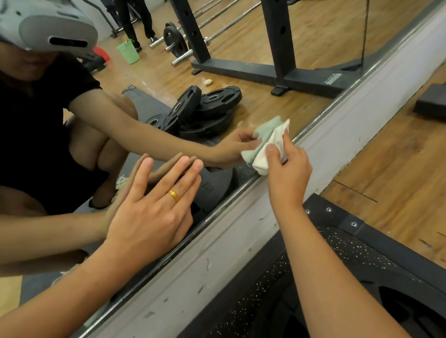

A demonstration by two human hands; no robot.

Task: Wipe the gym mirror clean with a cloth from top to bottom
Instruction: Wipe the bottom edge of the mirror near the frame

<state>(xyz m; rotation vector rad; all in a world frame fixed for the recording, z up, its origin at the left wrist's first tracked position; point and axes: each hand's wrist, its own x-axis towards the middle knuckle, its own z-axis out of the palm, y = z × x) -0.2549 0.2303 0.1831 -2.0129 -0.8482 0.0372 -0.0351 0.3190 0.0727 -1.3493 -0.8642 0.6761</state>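
The gym mirror (260, 38) fills the upper left, and its metal bottom edge runs diagonally above a grey baseboard (338, 131). My right hand (287, 173) grips a bunched white cloth (269, 150) and holds it against the glass just above that bottom edge. The cloth's pale green reflection meets it in the glass. My left hand (154, 208), wearing a gold ring, lies flat on the mirror lower left with its fingers straight. The glass reflects my arms and body.
A black speckled rubber mat (263, 297) with a metal-edged strip lies below me, and wooden floor (414, 172) lies to the right. The mirror reflects stacked black weight plates (209, 106), a rack base, barbells, a green bucket (128, 51) and a standing person's legs.
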